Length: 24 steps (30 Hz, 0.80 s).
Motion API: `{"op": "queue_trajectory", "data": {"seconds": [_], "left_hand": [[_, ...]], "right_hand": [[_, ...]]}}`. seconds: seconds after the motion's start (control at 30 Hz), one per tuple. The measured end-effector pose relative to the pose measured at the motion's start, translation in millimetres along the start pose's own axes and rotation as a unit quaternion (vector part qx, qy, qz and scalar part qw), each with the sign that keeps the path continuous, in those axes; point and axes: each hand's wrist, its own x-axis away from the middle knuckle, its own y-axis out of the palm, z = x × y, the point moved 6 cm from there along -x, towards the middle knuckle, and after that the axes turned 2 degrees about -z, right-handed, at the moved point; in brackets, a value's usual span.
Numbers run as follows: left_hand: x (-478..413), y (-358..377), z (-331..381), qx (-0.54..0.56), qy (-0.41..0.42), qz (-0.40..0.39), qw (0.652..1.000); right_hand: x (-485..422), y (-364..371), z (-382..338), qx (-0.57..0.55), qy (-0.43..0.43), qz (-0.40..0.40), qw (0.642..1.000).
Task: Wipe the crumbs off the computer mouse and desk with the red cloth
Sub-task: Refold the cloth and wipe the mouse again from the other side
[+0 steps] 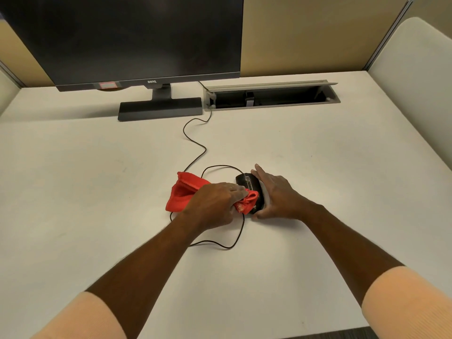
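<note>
With the left hand (215,204) bunching the red cloth (182,194) against the mouse (249,185) and the right hand (274,194) spread flat alongside, apparently steadying it, a hard wipe could snag the looped cable (195,140).

even overhead light, soft shadows, sharp centre, wide-angle bending at the edges

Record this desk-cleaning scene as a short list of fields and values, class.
Left hand: presses bunched red fabric cloth on mouse
Right hand: flat against mouse's right side
Black corded computer mouse: on white desk, rear covered by cloth
Cable: loops to open desk cable tray
Dark flat monitor: off, behind
Crumbs: none discernible
</note>
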Motion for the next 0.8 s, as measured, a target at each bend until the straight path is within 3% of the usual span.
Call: {"op": "queue_trajectory", "data": {"seconds": [0.2,0.43,0.8], "left_hand": [[16.3,7.2,-2.1,-0.003,0.014,-0.008,1.0],[3.1,-7.9,9.6,0.012,0.013,0.069,0.997],[5.1,2.0,21.2,-0.043,0.049,0.0,0.998]], "right_hand": [[-0.1,0.1,-1.3,-0.003,-0.001,0.005,1.0],[0.8,0.7,-2.0,-0.017,0.012,0.001,1.0],[1.3,0.1,-4.4,-0.024,0.018,0.01,1.0]]}}
